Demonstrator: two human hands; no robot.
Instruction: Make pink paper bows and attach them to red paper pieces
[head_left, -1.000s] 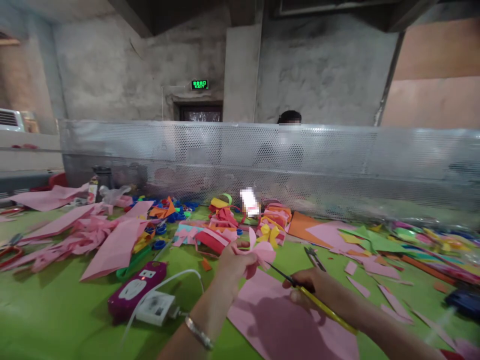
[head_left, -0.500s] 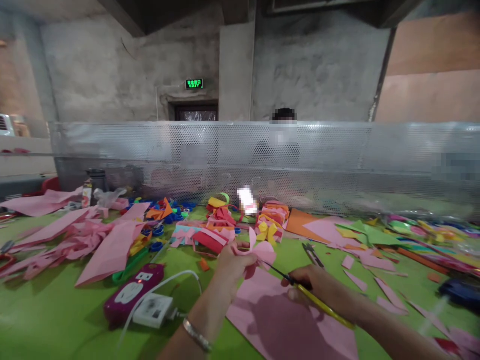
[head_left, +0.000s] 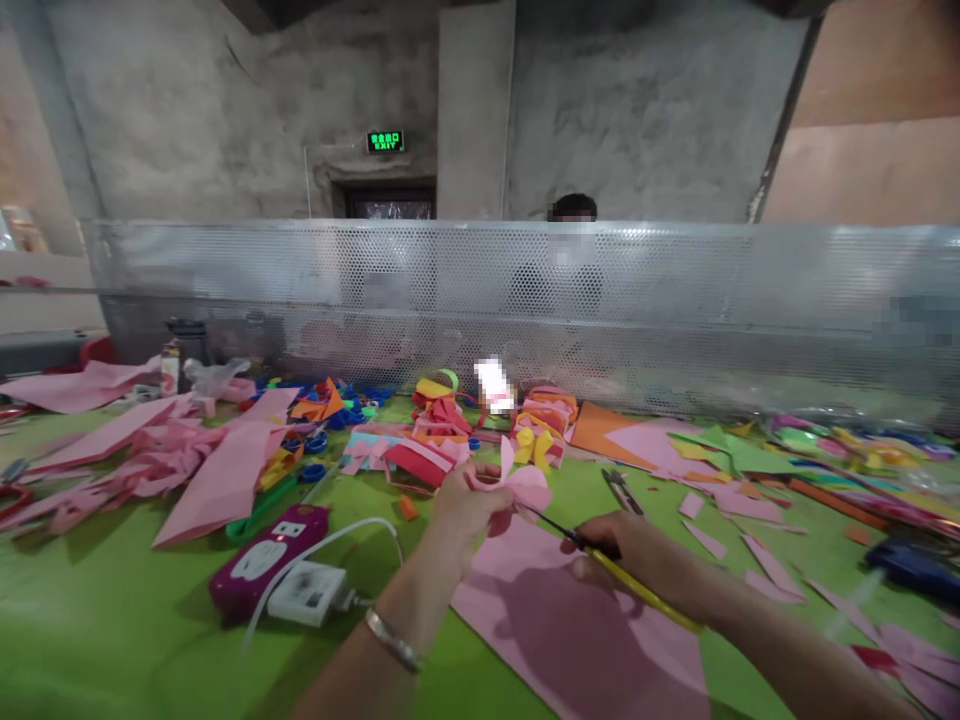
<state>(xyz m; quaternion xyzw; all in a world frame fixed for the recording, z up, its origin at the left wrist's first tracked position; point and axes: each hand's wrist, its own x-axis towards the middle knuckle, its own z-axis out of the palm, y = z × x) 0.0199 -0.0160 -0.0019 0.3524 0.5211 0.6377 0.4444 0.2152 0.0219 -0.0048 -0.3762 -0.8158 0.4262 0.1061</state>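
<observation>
My left hand (head_left: 469,510) pinches a pink paper flower (head_left: 530,487) with rounded petals, one petal standing up. My right hand (head_left: 626,550) is closed round a slim tool (head_left: 637,583) with a yellow handle and a thin dark shaft. The tip of that shaft reaches the underside of the flower by my left fingers; its exact kind is hard to make out. Below both hands a pink paper sheet (head_left: 600,640) lies on the green table (head_left: 390,670), shaded by my hands. Just beyond my right hand lies a pair of dark-bladed scissors or a cutter (head_left: 622,492).
Pink paper strips (head_left: 142,460) are heaped at left, near a purple power bank (head_left: 266,565) and a white charger (head_left: 307,592) with its cable. A glue gun (head_left: 915,568) lies at right. Behind a perforated metal screen (head_left: 300,270) sits a person (head_left: 562,285). A lit phone (head_left: 493,385) leans there.
My view has tilted slightly down, so the background sits higher. Both hands keep their hold on the flower and the tool, with almost no shift between them.
</observation>
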